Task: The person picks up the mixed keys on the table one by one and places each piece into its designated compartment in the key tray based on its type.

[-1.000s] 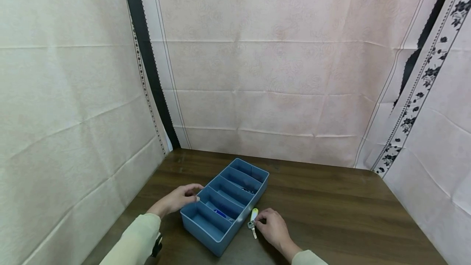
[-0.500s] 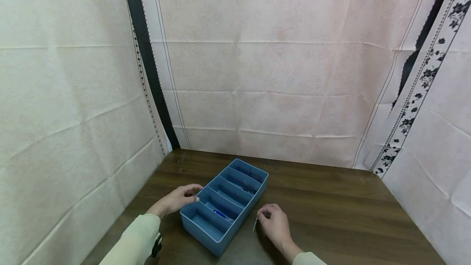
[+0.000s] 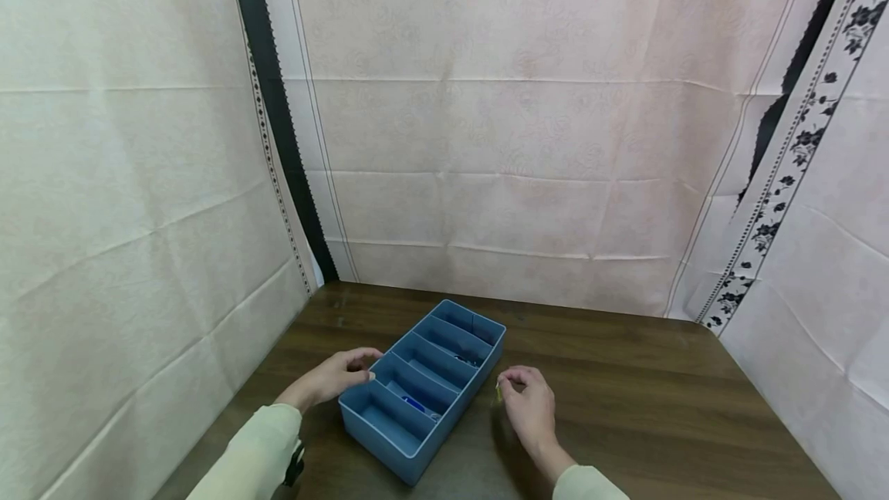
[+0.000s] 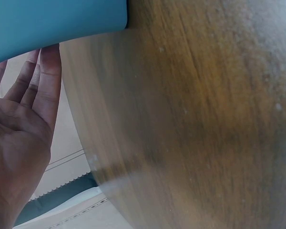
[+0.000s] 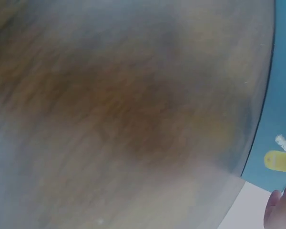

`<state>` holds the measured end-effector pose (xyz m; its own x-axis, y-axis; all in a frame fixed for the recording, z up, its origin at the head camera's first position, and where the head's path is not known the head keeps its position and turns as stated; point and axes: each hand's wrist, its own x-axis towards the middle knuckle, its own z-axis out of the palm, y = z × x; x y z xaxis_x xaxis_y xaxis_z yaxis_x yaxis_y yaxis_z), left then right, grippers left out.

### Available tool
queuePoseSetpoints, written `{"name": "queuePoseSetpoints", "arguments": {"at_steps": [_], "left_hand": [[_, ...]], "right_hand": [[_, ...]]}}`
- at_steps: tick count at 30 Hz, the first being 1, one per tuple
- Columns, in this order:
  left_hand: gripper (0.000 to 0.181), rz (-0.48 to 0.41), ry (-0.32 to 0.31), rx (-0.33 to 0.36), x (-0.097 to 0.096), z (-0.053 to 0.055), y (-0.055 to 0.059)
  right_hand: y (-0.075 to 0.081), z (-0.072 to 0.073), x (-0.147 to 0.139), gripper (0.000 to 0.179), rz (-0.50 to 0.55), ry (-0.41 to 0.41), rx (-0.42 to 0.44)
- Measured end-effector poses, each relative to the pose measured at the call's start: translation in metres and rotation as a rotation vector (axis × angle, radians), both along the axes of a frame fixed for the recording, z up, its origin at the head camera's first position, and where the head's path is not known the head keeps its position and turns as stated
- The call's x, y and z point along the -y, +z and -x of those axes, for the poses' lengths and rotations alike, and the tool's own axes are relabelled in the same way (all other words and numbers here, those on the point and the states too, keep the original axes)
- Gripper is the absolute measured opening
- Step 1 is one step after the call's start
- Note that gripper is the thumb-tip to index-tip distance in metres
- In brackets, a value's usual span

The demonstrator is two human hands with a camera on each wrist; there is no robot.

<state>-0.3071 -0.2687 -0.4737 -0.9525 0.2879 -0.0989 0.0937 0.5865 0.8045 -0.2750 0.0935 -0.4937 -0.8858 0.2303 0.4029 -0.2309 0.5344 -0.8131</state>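
A blue box (image 3: 378, 438) with several compartments stands at an angle on the wooden table. My left hand (image 3: 333, 378) rests against the left rim; in the left wrist view the fingers (image 4: 48, 81) reach straight up to the box wall. Right of the box, my right hand (image 3: 531, 411) pinches a key with a yellow-green tag (image 3: 498, 393) a little above the table. The right wrist view shows the yellow tag (image 5: 279, 161) in front of the box wall, with part of the hand cut off at the edge. Most of the key is hidden.
A blue pen-like item (image 3: 414, 403) lies in the second compartment from the front. Small dark metallic items (image 3: 467, 360) lie in another compartment farther back. Pale cloth (image 3: 486, 137) hangs behind the brown table (image 3: 625, 407) and on both sides.
My right hand has lifted the key by its tag and moved farther from me and slightly right. The key has turned, so less of it shows. My left hand stays at the rim.
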Motion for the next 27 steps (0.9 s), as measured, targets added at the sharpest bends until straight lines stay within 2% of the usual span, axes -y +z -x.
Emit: {"name": "queuePoseSetpoints", "arguments": {"at_steps": [7, 18, 27], "left_hand": [[0.037, 0.004, 0.007, 0.003, -0.001, -0.001, 0.000], [0.038, 0.015, 0.006, 0.003, 0.000, -0.001, 0.000], [0.038, 0.008, 0.001, 0.003, 0.000, -0.001, 0.001]], "right_hand": [[0.011, 0.000, 0.001, 0.006, 0.057, 0.011, 0.040], [0.027, 0.004, 0.003, 0.008, 0.081, 0.011, 0.022], [0.034, 0.003, 0.011, 0.005, 0.099, 0.025, -0.027]]}}
